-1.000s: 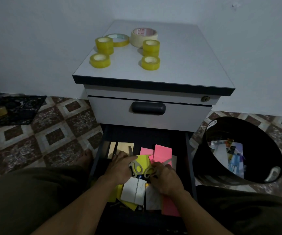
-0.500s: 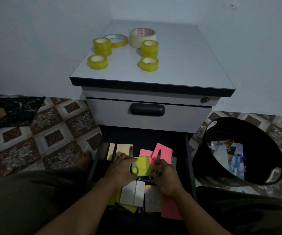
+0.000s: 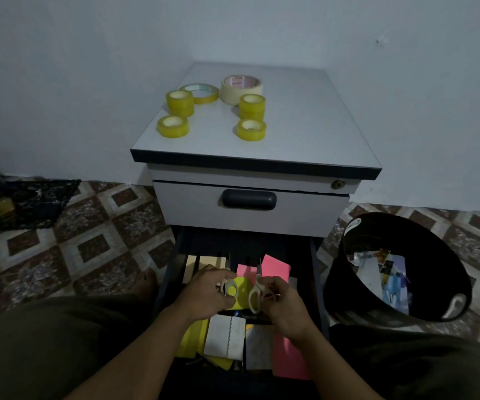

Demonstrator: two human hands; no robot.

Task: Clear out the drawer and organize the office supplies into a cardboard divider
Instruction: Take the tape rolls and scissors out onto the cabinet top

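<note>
- Whereas the scissors [image 3: 254,294] earlier lay closed in the drawer [image 3: 315,269], their loops are now pinched apart by the left hand [image 3: 204,293] and right hand [image 3: 283,304].
- Their removal is judged imminent.

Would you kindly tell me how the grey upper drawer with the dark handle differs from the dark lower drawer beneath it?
The grey upper drawer is shut; the dark lower drawer is pulled out. The upper drawer shows only its pale front and dark oval handle; the lower drawer shows pink, yellow and white papers inside. Both belong to the same grey cabinet.
</note>
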